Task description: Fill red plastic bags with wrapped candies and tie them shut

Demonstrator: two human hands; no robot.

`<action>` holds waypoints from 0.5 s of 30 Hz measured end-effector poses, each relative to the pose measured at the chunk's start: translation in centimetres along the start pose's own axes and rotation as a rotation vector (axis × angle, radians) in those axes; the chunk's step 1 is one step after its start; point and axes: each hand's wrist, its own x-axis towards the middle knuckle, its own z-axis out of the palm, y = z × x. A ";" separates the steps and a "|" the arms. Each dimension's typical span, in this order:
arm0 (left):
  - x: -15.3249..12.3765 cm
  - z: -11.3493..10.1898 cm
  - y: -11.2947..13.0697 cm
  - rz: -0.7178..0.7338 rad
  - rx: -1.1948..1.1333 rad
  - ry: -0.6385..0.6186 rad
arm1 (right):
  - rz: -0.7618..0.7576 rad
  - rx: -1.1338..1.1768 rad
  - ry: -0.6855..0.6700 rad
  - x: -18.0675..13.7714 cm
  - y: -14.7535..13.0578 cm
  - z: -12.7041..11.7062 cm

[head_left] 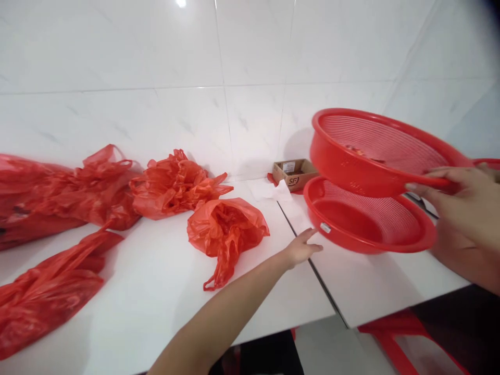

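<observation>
Fingers (427, 182) of the right hand (466, 205) are closed over the thin rim of the upper basket (375, 151), holding it tilted in the air directly above the lower basket (367, 219). The lower basket sits on the white desk (156, 281). Both baskets are round, shallow, glossy red plastic, with finely perforated mesh walls and a smooth solid lip. The lower basket has a small pale sticker (325, 227) on its near rim.

The left hand (300, 249) lies left of the lower basket with its fingers stretched open and flat. The tips are just beside the rim; I cannot tell whether they touch it.

Further left of the lower basket lies a crumpled, thin, translucent red plastic bag (224, 229), and more such bags (97, 192) lie beyond it. Behind the lower basket a small open cardboard box (294, 174) stands against the glossy white tiled wall (156, 62).
</observation>
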 end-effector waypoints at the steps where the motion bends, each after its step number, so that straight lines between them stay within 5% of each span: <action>1: 0.5 0.4 -0.3 0.010 0.030 0.008 | 0.001 0.086 0.005 -0.7 -1.3 -0.4; 4: -0.9 0.5 -0.4 0.109 0.143 0.024 | -0.053 0.306 -0.083 -2.7 -3.7 -0.9; 7: -4.9 -1.7 0.2 0.221 0.238 0.107 | -0.116 0.445 -0.236 -4.6 -4.4 -0.5; 12: -12.1 -7.8 -0.7 0.377 0.576 0.505 | -0.111 0.518 -0.348 -8.3 -4.6 1.2; 15: -14.8 -10.6 -3.5 0.312 0.789 0.722 | -0.101 0.464 -0.339 -11.0 -4.3 2.8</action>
